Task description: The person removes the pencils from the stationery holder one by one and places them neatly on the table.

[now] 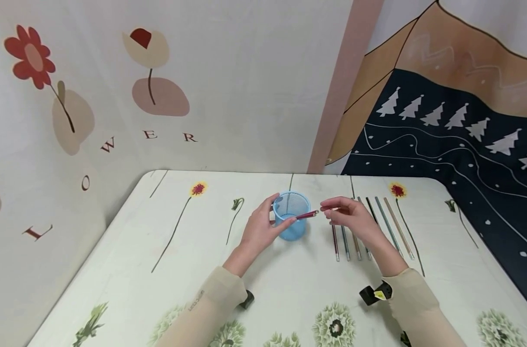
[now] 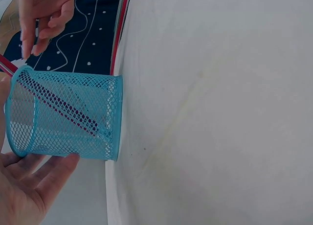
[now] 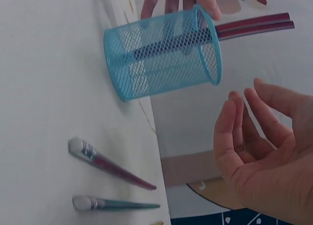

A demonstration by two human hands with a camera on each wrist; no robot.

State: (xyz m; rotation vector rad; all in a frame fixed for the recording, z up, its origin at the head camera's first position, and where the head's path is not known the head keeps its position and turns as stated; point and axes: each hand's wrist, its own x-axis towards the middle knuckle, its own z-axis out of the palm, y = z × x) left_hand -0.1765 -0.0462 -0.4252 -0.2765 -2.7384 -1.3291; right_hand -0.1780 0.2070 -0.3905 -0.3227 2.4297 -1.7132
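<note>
A light-blue mesh pencil cup (image 1: pixel 293 233) stands on the table, gripped at its left side by my left hand (image 1: pixel 259 225). Its thumb lies by the rim, while the other fingers are round the far side. Two dark red pencils (image 3: pixel 254 27) lean in the cup, their upper ends sticking out over the rim. Just right of these ends is my right hand (image 1: pixel 352 217), fingers loosely bent and apart from the thumb; the right wrist view shows nothing between them. Under and beside this hand lie a dark red pencil (image 3: pixel 117 168), a teal pencil (image 3: pixel 122 204) and several others.
The pencils on the right lie in a row, among them a teal one (image 1: pixel 389 226) and a tan one (image 1: pixel 399 228). A white flower-printed cloth (image 1: pixel 181 260) covers the table. Printed curtains (image 1: pixel 246 86) hang behind it and at the right. Black wrist devices (image 1: pixel 376 293) sit by both sleeves.
</note>
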